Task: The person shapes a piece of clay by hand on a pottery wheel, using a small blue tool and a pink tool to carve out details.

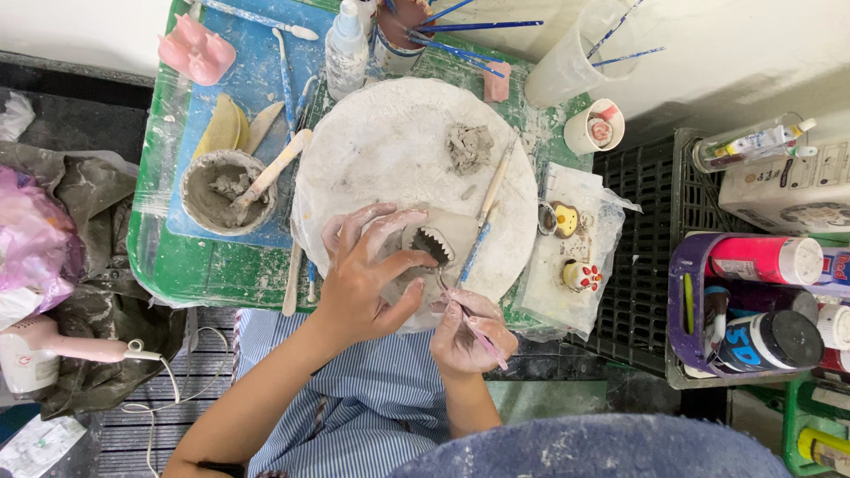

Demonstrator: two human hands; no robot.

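Observation:
My left hand (367, 274), smeared with clay, steadies a small grey clay piece (425, 252) with a dark toothed opening on the round white board (390, 150). My right hand (469, 332) grips a thin pink-handled sculpting tool (474, 329) whose tip touches the lower right of the clay piece. A lump of spare grey clay (469, 146) lies at the board's upper right. A blue-handled tool (478, 243) and a wooden stick (496, 181) rest on the board just right of the piece.
A bowl of wet clay (226, 190) with a wooden spatula stands left on the green tray (150, 239). Small painted figures (580, 274) sit on plastic at right. Paint bottles fill a purple basket (686, 301). A pink hair dryer (53, 350) lies far left.

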